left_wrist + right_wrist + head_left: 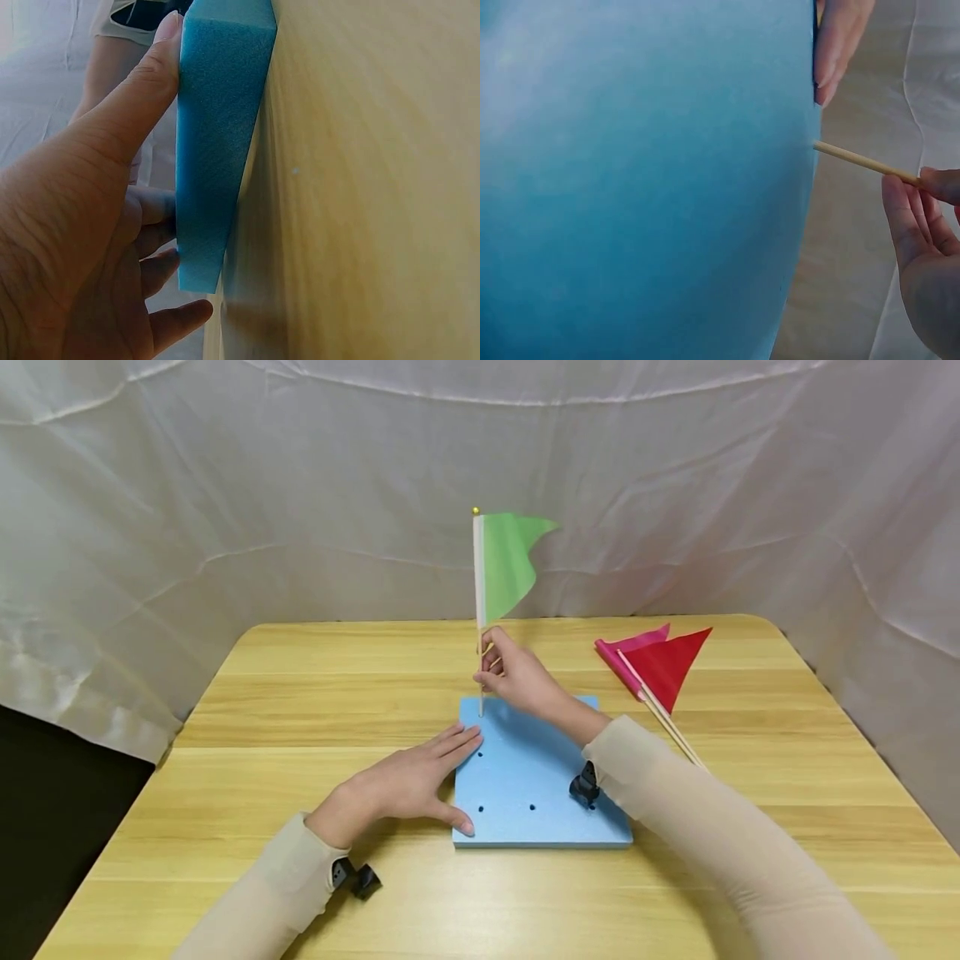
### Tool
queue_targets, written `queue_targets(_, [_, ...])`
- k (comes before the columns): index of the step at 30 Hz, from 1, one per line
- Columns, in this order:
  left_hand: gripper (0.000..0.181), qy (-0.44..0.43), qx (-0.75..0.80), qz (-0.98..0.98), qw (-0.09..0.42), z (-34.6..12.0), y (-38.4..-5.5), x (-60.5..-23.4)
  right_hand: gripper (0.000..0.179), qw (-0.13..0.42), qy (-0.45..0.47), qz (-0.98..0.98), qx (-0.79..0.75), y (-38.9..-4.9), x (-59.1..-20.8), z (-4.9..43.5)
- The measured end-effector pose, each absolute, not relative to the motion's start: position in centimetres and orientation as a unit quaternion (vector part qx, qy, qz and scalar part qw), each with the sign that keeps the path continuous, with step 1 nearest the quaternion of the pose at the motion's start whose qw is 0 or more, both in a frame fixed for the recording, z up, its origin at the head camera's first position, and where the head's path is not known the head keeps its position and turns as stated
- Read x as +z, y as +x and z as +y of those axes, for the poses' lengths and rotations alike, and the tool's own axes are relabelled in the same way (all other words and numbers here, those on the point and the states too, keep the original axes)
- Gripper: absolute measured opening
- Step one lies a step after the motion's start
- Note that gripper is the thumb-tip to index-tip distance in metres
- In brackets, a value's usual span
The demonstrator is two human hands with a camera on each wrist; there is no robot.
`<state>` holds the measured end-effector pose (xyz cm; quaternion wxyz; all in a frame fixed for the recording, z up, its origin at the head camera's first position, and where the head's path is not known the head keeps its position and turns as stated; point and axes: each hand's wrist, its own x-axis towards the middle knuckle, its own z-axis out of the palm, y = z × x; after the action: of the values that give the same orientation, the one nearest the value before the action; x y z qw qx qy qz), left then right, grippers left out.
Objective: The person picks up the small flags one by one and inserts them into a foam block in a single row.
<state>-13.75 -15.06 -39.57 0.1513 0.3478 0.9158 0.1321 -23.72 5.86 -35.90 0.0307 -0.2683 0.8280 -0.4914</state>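
Note:
In the head view my right hand (pixel 521 678) pinches the thin wooden stick of a green flag (pixel 508 564) between thumb and fingers. The flag stands upright, and its stick's lower end meets the far left corner of a blue foam board (pixel 525 777). The right wrist view shows the stick (pixel 862 160) running from my fingers to the board's surface. My left hand (pixel 408 781) rests on the board's left edge with fingers spread and straight. Up close in the left wrist view, its thumb and fingertips lie along the top of the thick foam side (pixel 217 135).
Several small dark holes mark the board, such as a front hole (pixel 532 807). A red flag (pixel 670 664) and a pink flag (pixel 622 664) lie crossed on the wooden table (pixel 360 693), right of the board. Pale cloth (pixel 337 485) hangs behind the table.

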Motion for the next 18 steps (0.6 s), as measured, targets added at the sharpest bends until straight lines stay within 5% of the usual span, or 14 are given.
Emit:
queue_targets(10, [0.119,0.348,0.135,0.915,0.153,-15.3,-13.7,-39.7,0.027,0.051,-0.266,0.835,-0.479,-23.6,-35.7,5.7])
queue_targets(18, [0.119,0.351,0.136,0.914,0.15,-15.1,-13.8,-39.7,0.049,0.033,-0.247,0.875,-0.415,-23.6,-35.7,6.7])
